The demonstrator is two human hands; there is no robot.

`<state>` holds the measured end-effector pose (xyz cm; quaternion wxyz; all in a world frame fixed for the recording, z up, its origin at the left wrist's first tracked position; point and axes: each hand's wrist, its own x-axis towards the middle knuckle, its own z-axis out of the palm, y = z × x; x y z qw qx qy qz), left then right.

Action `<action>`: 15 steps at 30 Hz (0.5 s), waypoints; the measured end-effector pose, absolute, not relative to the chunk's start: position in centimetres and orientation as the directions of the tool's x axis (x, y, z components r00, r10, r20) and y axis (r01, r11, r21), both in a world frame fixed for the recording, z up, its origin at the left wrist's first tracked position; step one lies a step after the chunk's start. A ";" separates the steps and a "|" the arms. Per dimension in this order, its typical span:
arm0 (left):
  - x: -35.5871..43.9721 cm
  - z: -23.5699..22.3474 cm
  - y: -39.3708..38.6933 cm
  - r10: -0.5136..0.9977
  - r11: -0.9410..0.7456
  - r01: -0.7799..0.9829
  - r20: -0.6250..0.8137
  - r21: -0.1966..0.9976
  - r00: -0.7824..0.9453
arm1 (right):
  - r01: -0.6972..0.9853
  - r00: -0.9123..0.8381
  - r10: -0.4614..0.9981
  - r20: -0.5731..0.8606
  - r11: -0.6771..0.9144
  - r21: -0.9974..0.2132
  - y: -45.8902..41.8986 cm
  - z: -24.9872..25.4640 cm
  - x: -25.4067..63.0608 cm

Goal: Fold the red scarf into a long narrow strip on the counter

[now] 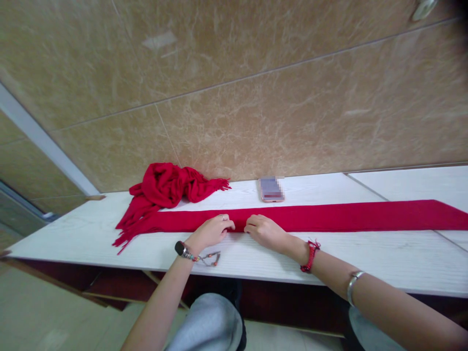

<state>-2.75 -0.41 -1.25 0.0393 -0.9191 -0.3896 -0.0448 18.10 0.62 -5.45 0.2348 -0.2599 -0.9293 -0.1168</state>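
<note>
A long red scarf (340,217) lies in a flat folded strip along the white tabletop, its fringed end to the left and its other end running out of view at the right. My left hand (214,230) has its fingers curled onto the middle of the strip. Just to the right, with a small gap between them, my right hand (265,231) pinches the same cloth. The fingertips of both hands are partly hidden. A second red scarf (164,185) with fringe is heaped behind the strip's left end, partly touching it.
A phone (271,189) lies behind the scarf near the tiled wall (234,131). The white tabletop (80,234) ends at a near edge above dark shelves (120,282). My knees are under that edge. A seam crosses the top at the right.
</note>
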 end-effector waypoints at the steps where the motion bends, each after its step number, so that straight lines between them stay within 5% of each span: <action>1: -2.8 -1.1 -0.4 0.715 -0.694 0.720 0.114 -0.001 0.690 | 0.546 -0.740 0.452 0.498 0.836 0.053 0.6 -5.5 18.1; 8: -2.0 -2.1 -0.6 0.850 -0.499 0.864 0.236 0.068 0.472 | 0.592 -0.674 0.537 0.508 0.804 -0.065 0.3 -5.8 17.8; 15: -2.5 -3.1 -1.5 0.967 -0.246 0.969 -0.066 0.021 0.247 | 0.627 -0.723 0.592 0.357 0.779 -0.022 0.7 -6.5 18.0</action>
